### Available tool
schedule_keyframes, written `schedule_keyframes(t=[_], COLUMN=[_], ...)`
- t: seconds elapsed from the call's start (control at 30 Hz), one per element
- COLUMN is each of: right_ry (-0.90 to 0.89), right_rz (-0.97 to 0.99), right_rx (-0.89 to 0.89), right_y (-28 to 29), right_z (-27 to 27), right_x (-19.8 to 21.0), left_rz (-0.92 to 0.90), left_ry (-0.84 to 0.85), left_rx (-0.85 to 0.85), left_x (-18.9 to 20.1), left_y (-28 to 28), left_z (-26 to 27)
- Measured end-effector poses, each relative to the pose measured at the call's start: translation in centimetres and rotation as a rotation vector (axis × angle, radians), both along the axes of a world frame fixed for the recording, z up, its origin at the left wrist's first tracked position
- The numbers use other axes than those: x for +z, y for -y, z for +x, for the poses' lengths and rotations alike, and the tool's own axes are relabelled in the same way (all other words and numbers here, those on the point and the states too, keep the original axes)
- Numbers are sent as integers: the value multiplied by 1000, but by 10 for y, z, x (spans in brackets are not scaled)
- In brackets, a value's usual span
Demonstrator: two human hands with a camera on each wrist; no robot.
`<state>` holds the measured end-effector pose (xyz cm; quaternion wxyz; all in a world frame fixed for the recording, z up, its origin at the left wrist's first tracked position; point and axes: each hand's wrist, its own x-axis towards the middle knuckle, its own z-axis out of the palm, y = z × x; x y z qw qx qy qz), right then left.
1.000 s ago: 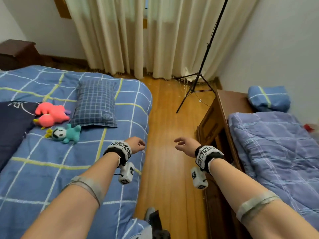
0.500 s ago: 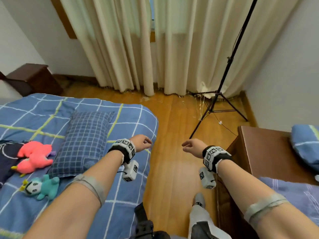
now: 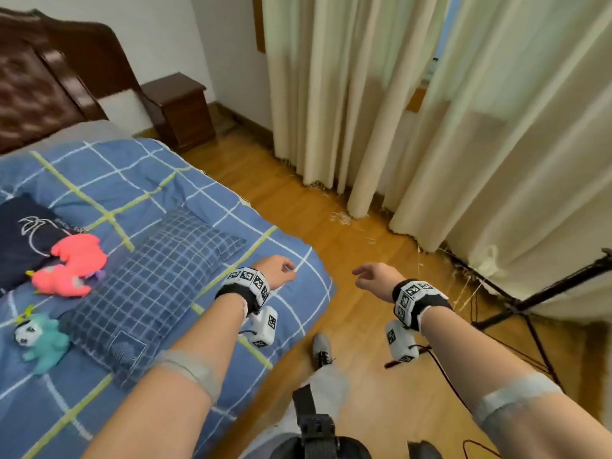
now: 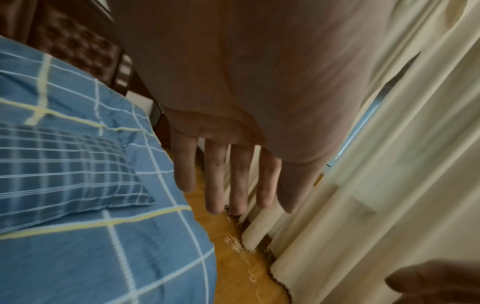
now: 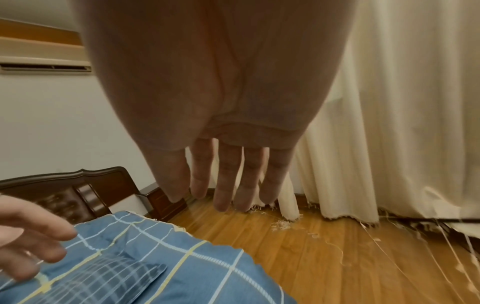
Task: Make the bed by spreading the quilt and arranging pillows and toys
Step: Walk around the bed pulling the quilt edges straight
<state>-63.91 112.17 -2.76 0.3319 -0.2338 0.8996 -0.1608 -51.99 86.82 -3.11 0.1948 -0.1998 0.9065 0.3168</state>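
A blue quilt [image 3: 139, 180] with white and yellow lines lies spread over the bed. On it rests a dark blue checked pillow [image 3: 155, 286], with a pink plush toy [image 3: 71, 266] and a teal plush toy [image 3: 41, 339] to its left. A dark navy pillow [image 3: 20, 236] lies at the far left. My left hand [image 3: 280, 270] hovers over the quilt's near corner, fingers relaxed and empty; the left wrist view shows my left hand [image 4: 233, 179] with fingers straight. My right hand [image 3: 371, 276] hangs above the wooden floor, also empty, and my right hand [image 5: 226, 181] shows loose fingers.
A dark wooden headboard [image 3: 43, 84] and a nightstand [image 3: 182, 107] stand at the back left. Cream curtains [image 3: 430, 127] hang along the far side, with a black tripod leg [image 3: 530, 303] at the right. Wooden floor [image 3: 331, 226] runs between bed and curtains.
My view has swung left toward the bed's head, bringing the headboard and nightstand into sight. Both hands stay raised and empty, the left now above the quilt's corner.
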Motion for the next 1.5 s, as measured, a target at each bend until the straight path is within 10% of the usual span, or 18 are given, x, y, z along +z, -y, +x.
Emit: schedule_keyframes(t=[0.43,0.77,1.17,1.5], right_ry=[1,-52,44,48], right_rz=[96,-42,-77,-31], right_rx=[40,376,947,1048], right_y=[53,257,563,839], right_z=[-390,-680,-794,-821], right_x=[5,12,22,15], left_rz=[-24,-112,-173,-144], left_ry=[18,-89,-3,34], left_rx=[-3,380,985,1098], left_x=[-3,13,39,30], left_y=[63,202,341,599], left_z=[-392,-616,-630,-667])
